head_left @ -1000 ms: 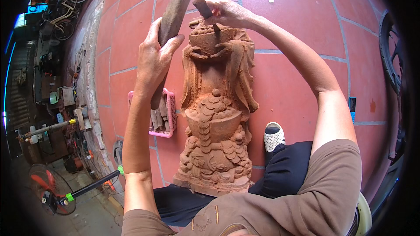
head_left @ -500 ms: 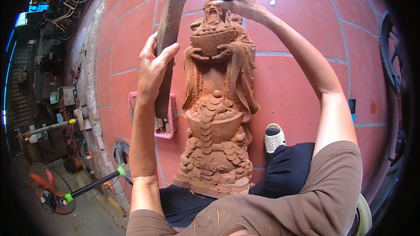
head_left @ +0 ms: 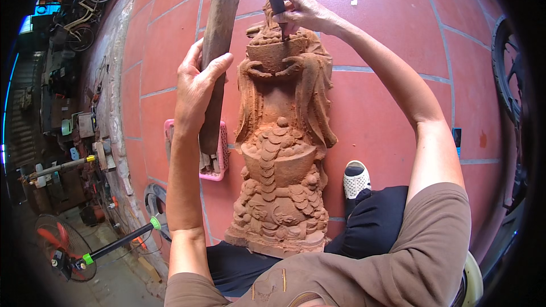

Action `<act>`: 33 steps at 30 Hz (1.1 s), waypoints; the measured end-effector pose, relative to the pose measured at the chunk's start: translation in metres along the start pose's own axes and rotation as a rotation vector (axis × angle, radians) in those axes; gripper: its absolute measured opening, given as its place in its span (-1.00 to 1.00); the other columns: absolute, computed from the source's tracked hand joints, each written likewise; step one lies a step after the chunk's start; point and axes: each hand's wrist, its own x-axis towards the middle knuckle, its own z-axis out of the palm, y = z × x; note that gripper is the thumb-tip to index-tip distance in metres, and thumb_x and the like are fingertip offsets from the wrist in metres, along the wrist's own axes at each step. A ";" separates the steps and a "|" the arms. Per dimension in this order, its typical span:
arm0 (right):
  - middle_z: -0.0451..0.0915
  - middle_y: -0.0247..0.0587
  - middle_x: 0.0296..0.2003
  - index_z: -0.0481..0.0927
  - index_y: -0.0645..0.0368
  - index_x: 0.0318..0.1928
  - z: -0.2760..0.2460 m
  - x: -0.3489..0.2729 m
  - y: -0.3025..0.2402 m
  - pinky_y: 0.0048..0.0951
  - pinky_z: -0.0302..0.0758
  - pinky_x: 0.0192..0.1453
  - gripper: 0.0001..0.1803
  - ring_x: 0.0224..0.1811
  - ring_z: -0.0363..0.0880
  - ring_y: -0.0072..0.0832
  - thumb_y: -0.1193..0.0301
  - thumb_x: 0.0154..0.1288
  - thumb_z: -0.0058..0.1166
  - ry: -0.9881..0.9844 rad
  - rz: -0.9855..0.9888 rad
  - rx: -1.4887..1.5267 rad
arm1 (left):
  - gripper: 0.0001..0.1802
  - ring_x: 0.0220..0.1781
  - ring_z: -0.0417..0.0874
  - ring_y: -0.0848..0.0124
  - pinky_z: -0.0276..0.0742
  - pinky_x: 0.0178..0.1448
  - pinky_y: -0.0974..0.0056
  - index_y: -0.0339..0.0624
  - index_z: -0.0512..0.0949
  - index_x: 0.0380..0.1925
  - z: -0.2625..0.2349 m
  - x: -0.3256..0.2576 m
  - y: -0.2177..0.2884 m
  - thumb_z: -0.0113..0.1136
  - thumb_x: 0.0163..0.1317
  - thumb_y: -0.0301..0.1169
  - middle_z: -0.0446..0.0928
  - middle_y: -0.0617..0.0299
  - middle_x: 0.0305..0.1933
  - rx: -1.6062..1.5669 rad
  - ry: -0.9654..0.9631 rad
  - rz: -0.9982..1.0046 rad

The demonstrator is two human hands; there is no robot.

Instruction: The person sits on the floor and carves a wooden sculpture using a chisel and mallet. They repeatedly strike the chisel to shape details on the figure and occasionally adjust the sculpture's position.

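A reddish-brown carved wooden statue (head_left: 278, 162) of a robed, bearded figure lies on its back, its base toward me. My left hand (head_left: 196, 82) is wrapped round a long, flat wooden mallet (head_left: 220, 28), raised left of the statue. My right hand (head_left: 298, 14) grips a dark-handled chisel (head_left: 276, 0) above the statue's upper part. The chisel's tip points down at the heaped bowl (head_left: 276, 54) that the figure holds; whether it touches the wood I cannot tell. My right hand and the chisel cover most of the statue's head.
A pink plastic basket (head_left: 224, 153) with several tools stands on the red tiled floor (head_left: 375, 113), left of the statue. My foot in a white perforated shoe (head_left: 356, 179) is at its right. Farther left are a fan (head_left: 65, 247) and bicycles (head_left: 94, 0); a wheel (head_left: 506, 74) is at far right.
My right hand has moved the chisel slightly left and down, from beside the statue's head to just above the bowl. The mallet in my left hand is nearly where it was.
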 end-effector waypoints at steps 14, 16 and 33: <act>0.68 -0.15 -0.34 0.50 0.17 0.01 0.009 0.002 -0.012 -0.39 0.65 -0.27 -0.57 -0.35 0.71 -0.46 0.19 0.30 0.30 -0.032 -0.023 -0.335 | -0.44 -0.41 0.49 0.60 0.42 -0.34 0.42 -0.28 0.47 0.18 0.015 0.012 0.015 0.35 0.24 -0.26 0.50 0.35 -0.41 0.137 0.047 0.151; 0.67 -0.16 -0.40 0.51 0.20 -0.07 0.006 0.002 -0.010 -0.36 0.65 -0.24 -0.53 -0.38 0.72 -0.44 0.11 0.26 0.33 -0.064 -0.059 -0.319 | -0.43 -0.39 0.50 0.59 0.44 -0.32 0.41 -0.26 0.47 0.20 0.017 0.014 0.009 0.35 0.24 -0.26 0.52 0.33 -0.36 0.201 0.053 0.192; 0.69 -0.24 -0.32 0.59 0.18 -0.09 -0.007 -0.007 -0.001 -0.39 0.63 -0.12 -0.61 -0.27 0.67 -0.51 0.15 0.29 0.30 0.025 -0.062 -0.240 | -0.35 -0.35 0.52 0.56 0.47 -0.27 0.39 -0.26 0.44 0.26 -0.001 0.011 0.010 0.37 0.20 -0.28 0.57 0.26 -0.27 0.391 0.014 0.156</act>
